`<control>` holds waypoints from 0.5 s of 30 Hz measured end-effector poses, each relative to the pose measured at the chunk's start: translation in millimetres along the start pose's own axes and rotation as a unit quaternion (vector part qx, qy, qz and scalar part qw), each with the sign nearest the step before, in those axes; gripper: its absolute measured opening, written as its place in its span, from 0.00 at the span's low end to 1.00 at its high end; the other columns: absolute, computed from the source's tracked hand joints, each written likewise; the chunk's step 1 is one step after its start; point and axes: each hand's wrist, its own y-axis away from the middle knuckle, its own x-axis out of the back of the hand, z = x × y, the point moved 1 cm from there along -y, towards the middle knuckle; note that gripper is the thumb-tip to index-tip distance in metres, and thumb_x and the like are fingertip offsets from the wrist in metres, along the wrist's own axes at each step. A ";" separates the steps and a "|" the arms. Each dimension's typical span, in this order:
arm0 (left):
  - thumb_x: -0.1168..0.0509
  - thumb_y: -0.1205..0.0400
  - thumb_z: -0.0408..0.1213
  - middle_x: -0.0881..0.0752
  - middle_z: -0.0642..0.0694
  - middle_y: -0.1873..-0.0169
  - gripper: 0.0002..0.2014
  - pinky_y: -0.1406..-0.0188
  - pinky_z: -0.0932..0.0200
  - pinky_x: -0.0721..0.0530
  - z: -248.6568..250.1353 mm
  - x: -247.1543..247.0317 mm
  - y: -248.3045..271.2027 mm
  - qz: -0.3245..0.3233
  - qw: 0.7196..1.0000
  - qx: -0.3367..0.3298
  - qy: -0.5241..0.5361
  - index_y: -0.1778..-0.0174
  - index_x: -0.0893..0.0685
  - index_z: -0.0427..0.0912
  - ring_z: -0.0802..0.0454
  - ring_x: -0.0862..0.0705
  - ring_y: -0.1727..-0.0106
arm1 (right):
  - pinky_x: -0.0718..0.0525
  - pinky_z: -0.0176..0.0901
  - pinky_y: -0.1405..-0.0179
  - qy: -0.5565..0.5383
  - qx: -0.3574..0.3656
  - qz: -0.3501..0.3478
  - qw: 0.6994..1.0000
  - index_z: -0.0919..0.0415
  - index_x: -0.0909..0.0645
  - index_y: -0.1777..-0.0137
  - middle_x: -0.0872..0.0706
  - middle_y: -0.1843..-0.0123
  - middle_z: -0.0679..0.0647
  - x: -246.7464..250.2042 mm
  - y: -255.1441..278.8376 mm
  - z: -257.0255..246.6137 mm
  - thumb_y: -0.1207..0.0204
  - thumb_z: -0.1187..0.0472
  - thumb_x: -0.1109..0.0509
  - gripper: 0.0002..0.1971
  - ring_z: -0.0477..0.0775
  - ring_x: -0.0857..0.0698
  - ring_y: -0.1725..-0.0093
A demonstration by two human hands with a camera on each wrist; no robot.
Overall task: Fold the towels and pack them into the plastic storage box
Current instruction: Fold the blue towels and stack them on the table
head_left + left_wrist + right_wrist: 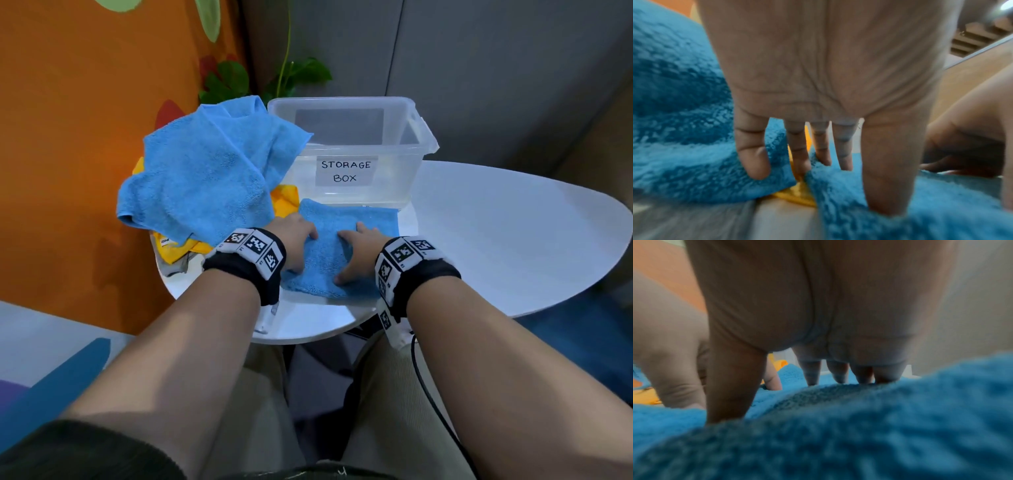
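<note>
A small folded blue towel (346, 219) lies flat on the white table (496, 222), just in front of the clear plastic storage box (394, 171) labelled "STORAGE BOX". The box looks empty. My left hand (296, 236) presses on the towel's left part with straight fingers (820, 151). My right hand (359, 253) rests flat on its middle, fingers (812, 374) extended onto the blue pile (838, 426). The two hands are close together. Neither hand grips the cloth.
A large loose blue towel (205, 171) is heaped at the left, draped over the box's left corner. Yellow cloth (286, 202) and a grey piece (178, 267) lie under it. An orange wall (85, 137) and a green plant (301, 72) stand behind.
</note>
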 end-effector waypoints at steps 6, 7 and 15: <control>0.21 0.29 0.44 0.36 0.48 0.24 0.45 0.47 0.55 0.21 -1.6 2.8 4.2 -0.031 0.999 -0.008 0.020 0.19 0.38 0.47 0.45 0.28 0.28 | 0.35 0.66 0.27 0.034 -0.018 -0.042 0.998 0.45 0.47 0.18 0.49 0.16 0.56 4.7 -1.7 7.6 0.34 0.42 0.23 0.48 0.66 0.50 0.17; 0.21 0.30 0.47 0.35 0.48 0.24 0.45 0.38 0.53 0.23 0.9 1.7 2.2 -0.025 0.999 -0.015 0.019 0.19 0.36 0.47 0.45 0.29 0.27 | 0.33 0.65 0.29 0.047 -0.030 -0.039 0.998 0.45 0.46 0.19 0.47 0.18 0.57 3.9 -4.3 9.6 0.33 0.43 0.23 0.47 0.66 0.47 0.18; 0.30 0.29 0.66 0.35 0.50 0.23 0.45 0.31 0.35 0.28 19.3 -6.7 -12.1 -0.003 0.999 0.003 -0.034 0.20 0.36 0.50 0.43 0.34 0.23 | 0.27 0.57 0.37 0.066 -0.102 0.000 0.993 0.54 0.28 0.34 0.29 0.34 0.62 9.4 -9.2 15.1 0.25 0.51 0.32 0.21 0.65 0.31 0.29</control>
